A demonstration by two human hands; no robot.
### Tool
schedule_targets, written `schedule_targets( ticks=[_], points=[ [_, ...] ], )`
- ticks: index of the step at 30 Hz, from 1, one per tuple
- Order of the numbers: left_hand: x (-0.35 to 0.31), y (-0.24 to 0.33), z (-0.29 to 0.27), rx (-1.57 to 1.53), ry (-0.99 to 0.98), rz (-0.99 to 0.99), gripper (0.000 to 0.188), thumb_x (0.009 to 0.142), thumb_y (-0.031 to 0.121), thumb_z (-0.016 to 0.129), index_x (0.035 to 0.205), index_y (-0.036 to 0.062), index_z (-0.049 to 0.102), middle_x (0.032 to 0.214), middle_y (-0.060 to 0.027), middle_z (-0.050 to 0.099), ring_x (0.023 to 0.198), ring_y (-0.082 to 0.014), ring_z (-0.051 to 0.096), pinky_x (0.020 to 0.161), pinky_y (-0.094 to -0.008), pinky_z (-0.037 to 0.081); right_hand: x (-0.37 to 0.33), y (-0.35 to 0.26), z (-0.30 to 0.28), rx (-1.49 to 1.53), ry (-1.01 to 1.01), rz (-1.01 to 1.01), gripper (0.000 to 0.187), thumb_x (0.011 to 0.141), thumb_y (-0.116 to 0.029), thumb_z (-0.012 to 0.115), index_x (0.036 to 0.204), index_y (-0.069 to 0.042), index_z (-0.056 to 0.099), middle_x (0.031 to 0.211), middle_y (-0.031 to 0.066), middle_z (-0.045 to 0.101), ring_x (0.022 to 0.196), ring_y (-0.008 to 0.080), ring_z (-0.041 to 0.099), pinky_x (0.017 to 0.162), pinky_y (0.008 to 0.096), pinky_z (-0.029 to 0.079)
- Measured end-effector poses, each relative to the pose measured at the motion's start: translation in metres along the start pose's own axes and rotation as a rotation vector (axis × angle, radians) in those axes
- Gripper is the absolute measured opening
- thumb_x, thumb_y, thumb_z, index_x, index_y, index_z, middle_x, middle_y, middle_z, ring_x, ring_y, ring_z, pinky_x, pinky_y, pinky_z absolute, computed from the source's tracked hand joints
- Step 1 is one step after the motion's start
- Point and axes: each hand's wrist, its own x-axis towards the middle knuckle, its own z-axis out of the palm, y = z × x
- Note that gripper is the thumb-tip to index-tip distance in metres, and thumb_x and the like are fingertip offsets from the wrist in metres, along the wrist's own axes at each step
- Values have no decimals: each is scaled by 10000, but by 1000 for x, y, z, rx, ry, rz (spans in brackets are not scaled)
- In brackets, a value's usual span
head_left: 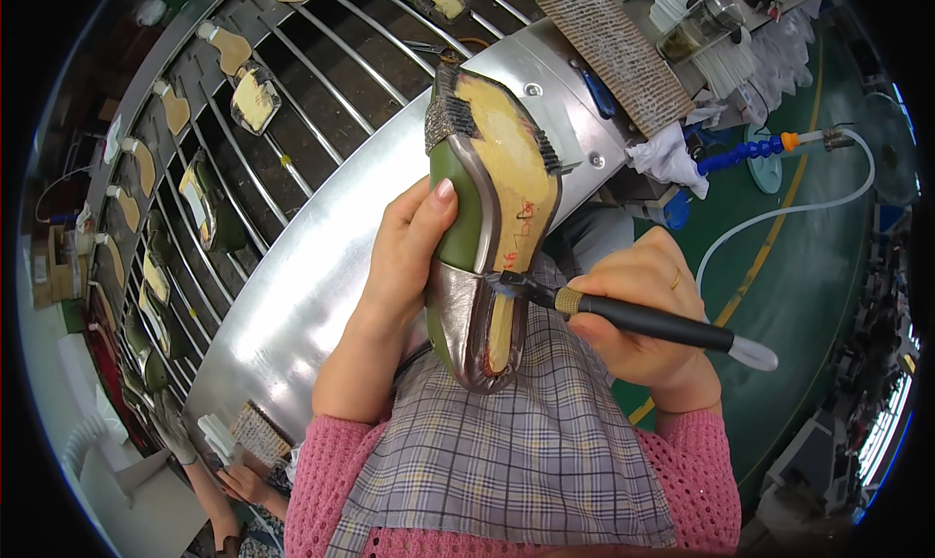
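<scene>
My left hand (401, 251) is closed around the side of a shoe upper (458, 310) pulled over a green last (469, 203), held sole up. Its silver-grey edge frames a pale yellow insole (502, 139) with red handwriting. Dark, pleated material is gathered near the toe end, which points away from me. In my right hand (638, 280) is a black-handled brush (653, 322) with a gold band and a whitish handle end. The brush's dark head touches the shoe bottom near the heel, where the insole narrows. The exact bristle shape is hard to make out.
A curved metal ledge (282, 315) borders a rack of rods (321, 61) carrying several insoles and lasted shoes. Right of it lie corrugated board (623, 56), a lidded jar (699, 24), a white cloth (670, 159) and a blue jointed hose (740, 154). Another person's hands (243, 485) show lower left.
</scene>
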Motion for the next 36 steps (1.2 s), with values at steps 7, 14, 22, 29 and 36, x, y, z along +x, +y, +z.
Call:
schedule_targets(
  ticks=[7, 14, 22, 29, 36],
  points=[
    [2, -1, 0, -39, 23, -20, 533, 987, 444, 494, 1178, -43, 588, 972, -92, 674, 841, -117, 647, 748, -244, 512, -4, -3, 6, 18, -1, -66, 295, 725, -191, 833, 915, -36, 669, 801, 37, 656, 639, 185, 569, 539, 283, 413],
    [5, -7, -1, -143, 44, -59, 521, 1003, 432, 463, 1172, -46, 587, 989, -112, 682, 849, -132, 663, 759, -254, 526, -18, -12, 9, 148, -130, -35, 291, 764, -280, 816, 939, -99, 670, 801, -3, 638, 649, 169, 552, 560, 289, 408],
    [10, -17, 2, -204, 27, -117, 525, 1019, 429, 426, 1161, -47, 598, 987, -129, 694, 842, -151, 683, 754, -261, 544, -8, -8, 4, 191, -145, 31, 262, 736, -189, 827, 885, -44, 668, 784, 37, 648, 654, 187, 586, 537, 285, 452],
    [14, -24, 1, -268, -27, -205, 528, 1024, 435, 417, 1170, -39, 598, 998, -131, 697, 864, -167, 690, 763, -275, 557, 6, -9, -3, 388, -354, 212, 187, 769, -129, 778, 868, -57, 638, 707, 42, 598, 635, 195, 572, 562, 303, 441],
    [14, -42, 11, -478, -80, -426, 525, 1017, 441, 435, 1264, -11, 540, 1125, -165, 663, 962, -212, 683, 837, -325, 575, 29, 2, -6, 570, -633, 502, 163, 730, -114, 752, 864, -45, 690, 703, 33, 628, 559, 118, 565, 506, 245, 420]
  ],
)
